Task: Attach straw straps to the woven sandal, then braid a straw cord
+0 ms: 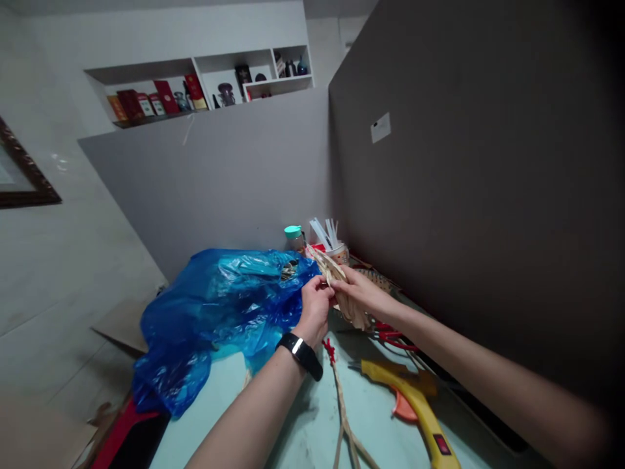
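Observation:
Both hands meet over the table at a bundle of pale, straw-coloured strips (355,314), whose exact material I cannot make out. My right hand (361,292) is closed around its upper part. My left hand (317,303), below a black wristband, pinches at the near side of the same bundle. Just below lies a thin branching stem (342,407) with a red tip (331,352). To the right rests a yellow glue gun (413,391) with an orange trigger, its nozzle pointing left. Red-handled scissors or pliers (394,337) are partly hidden behind my right forearm.
A crumpled blue plastic bag (219,312) covers the table's left side. At the back stand a jar with a turquoise lid (293,233) and a cup (340,253) of whitish sticks. Grey partitions (219,189) rise behind and at right (463,195). The tabletop (209,417) is pale green.

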Tool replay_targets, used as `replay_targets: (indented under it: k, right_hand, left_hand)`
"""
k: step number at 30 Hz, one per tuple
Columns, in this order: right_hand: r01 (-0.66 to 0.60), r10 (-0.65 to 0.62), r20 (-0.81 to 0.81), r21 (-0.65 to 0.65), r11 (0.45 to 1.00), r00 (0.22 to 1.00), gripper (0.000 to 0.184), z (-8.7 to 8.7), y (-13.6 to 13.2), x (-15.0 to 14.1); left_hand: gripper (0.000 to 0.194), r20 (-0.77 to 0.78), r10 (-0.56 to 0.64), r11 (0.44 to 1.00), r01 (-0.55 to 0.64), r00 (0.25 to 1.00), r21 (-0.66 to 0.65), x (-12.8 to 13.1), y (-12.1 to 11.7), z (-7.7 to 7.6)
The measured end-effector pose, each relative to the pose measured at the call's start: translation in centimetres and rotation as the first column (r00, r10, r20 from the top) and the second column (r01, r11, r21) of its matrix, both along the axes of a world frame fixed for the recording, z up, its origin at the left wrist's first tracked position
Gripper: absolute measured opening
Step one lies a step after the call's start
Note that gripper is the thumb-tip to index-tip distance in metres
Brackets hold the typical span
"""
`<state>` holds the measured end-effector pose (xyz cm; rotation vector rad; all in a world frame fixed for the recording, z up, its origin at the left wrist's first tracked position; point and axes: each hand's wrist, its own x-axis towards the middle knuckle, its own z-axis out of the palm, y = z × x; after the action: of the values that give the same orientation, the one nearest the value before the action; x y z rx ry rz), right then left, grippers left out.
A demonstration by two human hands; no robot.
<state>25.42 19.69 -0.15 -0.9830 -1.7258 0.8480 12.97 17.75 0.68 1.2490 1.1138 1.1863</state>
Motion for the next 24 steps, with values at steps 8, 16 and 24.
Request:
replay_targets:
  k: [8, 16, 24]
  right_hand:
    - [-0.104, 0.099, 0.181, 0.018, 0.994, 0.979, 0.021, 0.4, 0.0, -2.9]
    - [-0.040, 0.023, 0.232, 0.071, 0.997, 0.973, 0.024, 3.1, 0.0, -4.3]
    - [-0.184, 0.148, 0.304, 0.094, 0.978, 0.941, 0.007, 4.5, -1.8, -9.8]
  left_hand:
    - [0.033, -0.396, 0.035, 0.991, 0.019, 0.918, 0.133, -4.6, -1.6, 0.7]
    - [0.035, -0.774, 0.421, 0.891, -0.054, 0.473, 0.451, -14.8, -1.1, 3.6]
    - [0.034, -0.820, 0.480, 0.865, -0.010, 0.313, 0.502, -19.3, 0.6, 3.2]
